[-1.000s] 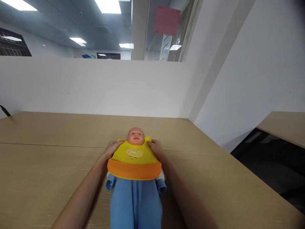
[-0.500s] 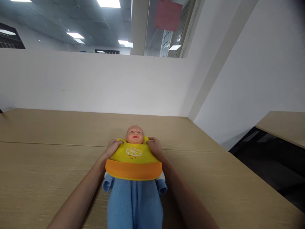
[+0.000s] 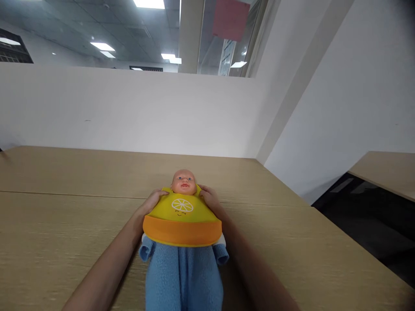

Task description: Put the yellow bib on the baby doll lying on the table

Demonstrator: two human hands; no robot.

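1. A doll (image 3: 183,182) is near the middle of the bench (image 3: 81,242), between the two forearms, its head toward the back edge and its legs running toward the near edge, out of view. Its face is turned up to the camera; whether its back lies flat on the bench cannot be told.
2. A yellow bib (image 3: 182,208) covers the doll's chest up to the neck. It bears a white citrus slice above a small smiling face, with an orange pocket (image 3: 182,231) along its lower edge.
3. The left hand (image 3: 155,199) grips the bib's upper corner on its own side, thumb on the front, the other fingers mostly hidden.
4. The right hand (image 3: 209,198) grips the opposite upper corner, close beside the doll's neck.
5. Below the bib shows a fuzzy blue outfit (image 3: 184,276), with its cuffs out at either side.
6. A seam crosses the bench behind the hands, and a white wall (image 3: 145,116) rises at the back edge.
7. Beyond the right edge is a dark glossy panel (image 3: 363,229).
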